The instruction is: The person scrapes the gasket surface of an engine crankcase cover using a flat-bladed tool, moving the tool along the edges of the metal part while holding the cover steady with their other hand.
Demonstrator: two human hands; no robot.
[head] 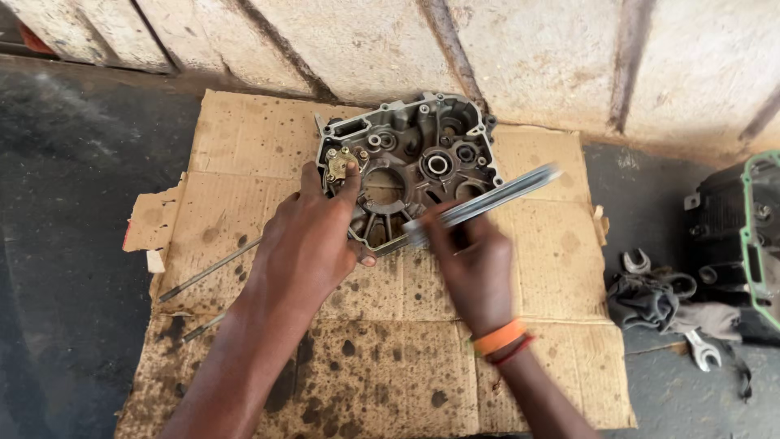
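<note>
A grey metal engine case half (pixel 418 167) lies flat on an oil-stained sheet of cardboard (pixel 382 366). My left hand (pixel 313 240) rests on its left edge, with the fingertips on a small brass-coloured part (pixel 341 162) fitted in the case. In my right hand (pixel 471 264) are one or more long thin metal rods (pixel 496 195), blurred with motion, slanting up to the right over the case's lower right side. An orange band is around my right wrist.
Two long metal rods (pixel 203 276) lie on the cardboard's left side. At the right on the dark floor are a grey rag (pixel 658 301), spanners (pixel 703 349) and another engine part with a green gasket (pixel 751 236). A rough wall runs behind.
</note>
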